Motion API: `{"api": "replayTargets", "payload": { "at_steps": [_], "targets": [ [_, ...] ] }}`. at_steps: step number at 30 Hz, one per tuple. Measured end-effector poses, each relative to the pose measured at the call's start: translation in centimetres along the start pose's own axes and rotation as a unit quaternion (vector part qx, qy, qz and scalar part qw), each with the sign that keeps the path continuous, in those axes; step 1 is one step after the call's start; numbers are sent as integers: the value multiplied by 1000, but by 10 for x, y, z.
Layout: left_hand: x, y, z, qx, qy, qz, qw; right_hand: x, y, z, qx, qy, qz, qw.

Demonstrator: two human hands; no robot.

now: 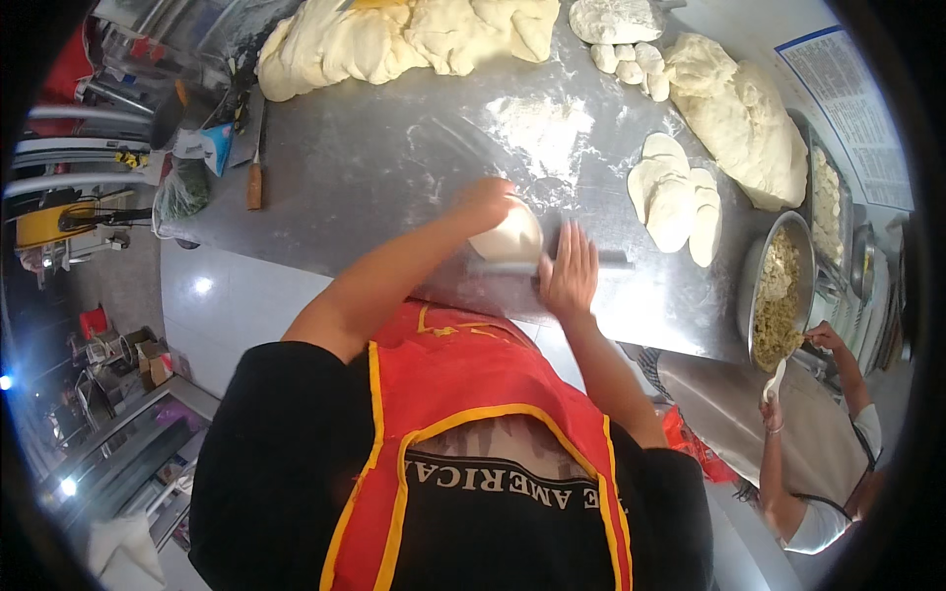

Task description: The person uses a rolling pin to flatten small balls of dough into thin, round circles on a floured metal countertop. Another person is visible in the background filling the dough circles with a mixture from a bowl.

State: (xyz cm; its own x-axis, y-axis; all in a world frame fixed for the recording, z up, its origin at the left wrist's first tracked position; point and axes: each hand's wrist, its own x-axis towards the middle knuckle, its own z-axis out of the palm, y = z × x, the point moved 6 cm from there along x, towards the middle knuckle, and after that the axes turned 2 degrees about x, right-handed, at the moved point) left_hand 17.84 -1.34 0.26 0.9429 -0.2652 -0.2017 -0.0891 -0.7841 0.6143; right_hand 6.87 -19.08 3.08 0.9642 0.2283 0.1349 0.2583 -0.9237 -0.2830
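Observation:
A flat round of dough [510, 233] lies on the metal worktop in front of me. My left hand [484, 202] has its fingers curled over the far left edge of this round and grips it. Along the round's near edge runs a slim rolling pin [615, 260], slightly blurred. My right hand [573, 270] rests flat across the pin, fingers stretched forward rather than wrapped around it. Right of that hand, several rolled dough ovals [669, 196] overlap in a small pile. White flour [543, 133] is scattered beyond the round.
A long dough mass [414, 37] spans the far edge; another dough mass [746, 125] and small dough pieces [628, 65] sit right. A co-worker's hands [824, 336] work with utensils at a metal bowl of filling [785, 295]. A wooden-handled blade [254, 185] lies left.

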Motion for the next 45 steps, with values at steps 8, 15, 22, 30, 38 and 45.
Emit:
{"api": "replayTargets", "payload": {
  "at_steps": [8,15,22,30,38,45],
  "targets": [
    [2,40,3,56,-100,10,993,86,11,6,1,27,99,995],
    [-7,5,-15,21,-101,-2,995,6,-9,-20,52,-28,20,998],
    [-12,33,-17,7,-123,9,992,62,0,-4,6,-5,94,996],
    [-26,-6,-15,21,-17,-4,1000,-29,-1,-8,24,-77,60,995],
    [-14,35,-16,112,-138,-25,984,79,10,-6,46,22,105,993],
    [11,18,1,46,-319,1,946,-28,-8,-27,58,-14,44,997]
  ]
}}
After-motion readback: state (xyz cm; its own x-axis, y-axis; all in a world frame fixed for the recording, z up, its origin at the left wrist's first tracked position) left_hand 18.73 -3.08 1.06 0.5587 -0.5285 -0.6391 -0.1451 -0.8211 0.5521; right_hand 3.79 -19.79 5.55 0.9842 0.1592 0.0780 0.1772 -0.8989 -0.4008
